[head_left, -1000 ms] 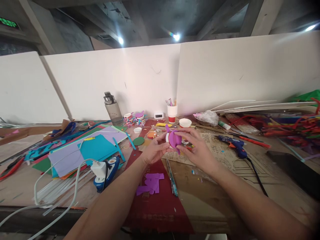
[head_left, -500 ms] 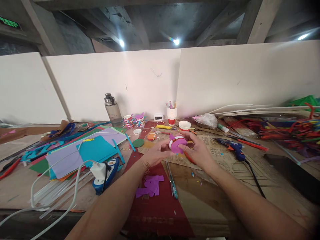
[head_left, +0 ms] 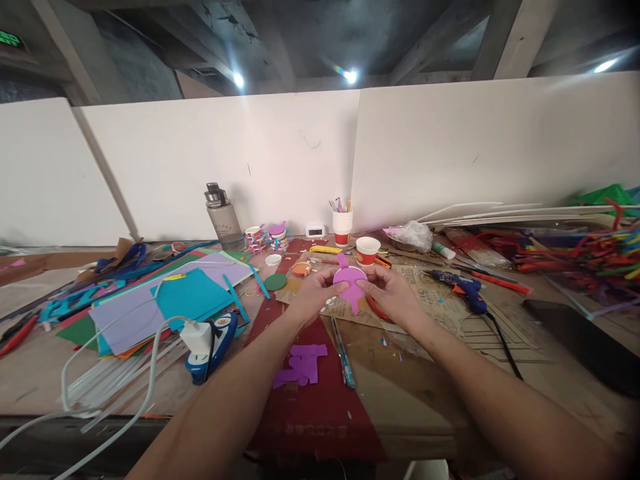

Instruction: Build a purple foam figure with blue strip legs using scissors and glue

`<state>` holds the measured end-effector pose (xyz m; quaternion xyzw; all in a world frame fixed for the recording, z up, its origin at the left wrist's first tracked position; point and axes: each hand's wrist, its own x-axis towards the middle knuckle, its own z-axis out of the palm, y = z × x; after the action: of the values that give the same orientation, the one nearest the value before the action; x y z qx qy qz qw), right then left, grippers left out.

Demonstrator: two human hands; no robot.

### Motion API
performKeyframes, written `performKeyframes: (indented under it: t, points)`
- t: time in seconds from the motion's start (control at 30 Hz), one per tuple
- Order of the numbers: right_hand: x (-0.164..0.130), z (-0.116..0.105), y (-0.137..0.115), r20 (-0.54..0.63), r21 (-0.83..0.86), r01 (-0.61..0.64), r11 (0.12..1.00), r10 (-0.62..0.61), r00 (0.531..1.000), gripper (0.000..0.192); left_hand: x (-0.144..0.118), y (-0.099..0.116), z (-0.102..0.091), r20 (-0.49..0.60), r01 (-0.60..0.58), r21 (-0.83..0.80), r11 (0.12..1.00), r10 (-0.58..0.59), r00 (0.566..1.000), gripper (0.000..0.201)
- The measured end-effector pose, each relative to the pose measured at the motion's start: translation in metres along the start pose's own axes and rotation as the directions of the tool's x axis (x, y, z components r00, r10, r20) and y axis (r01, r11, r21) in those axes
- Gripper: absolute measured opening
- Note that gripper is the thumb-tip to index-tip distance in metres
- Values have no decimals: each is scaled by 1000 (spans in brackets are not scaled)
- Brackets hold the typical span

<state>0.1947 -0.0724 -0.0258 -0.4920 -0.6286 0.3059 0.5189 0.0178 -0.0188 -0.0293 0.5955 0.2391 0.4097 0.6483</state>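
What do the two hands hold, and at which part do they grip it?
Both hands hold one purple foam piece: the left hand pinches its left edge, the right hand its right edge.

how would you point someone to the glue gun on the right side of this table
Start at the cluttered table and find the person's right hand. Just right of it, on the printed cardboard, lies the glue gun, with a black cord trailing toward the near edge. It is the only blue tool with orange trim there, apart from the red sticks behind.
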Motion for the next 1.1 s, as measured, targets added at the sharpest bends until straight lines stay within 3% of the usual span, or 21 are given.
performKeyframes:
  t: [0.27, 0.57, 1.0, 1.1]
  points:
    - [3, 2, 2, 50, 104, -96, 990, 91, 995, 31, 1, -3, 5, -84, 33, -6, 999, -34, 996, 44]
    - [8, 5, 14, 60, 216, -190, 958, 182, 982, 27, 2, -6, 3, -86, 136, -55, 989, -140, 986, 45]
    - [11, 9, 20, 92, 265, -263, 928, 248, 964, 26, 3, -9, -2, -139, 186, -9, 982, -186, 973, 48]
    - [9, 11, 19, 85, 212, -266, 940, 253, 964, 25, 4, -9, -7, -155, 183, 28, 983, -177, 972, 45]
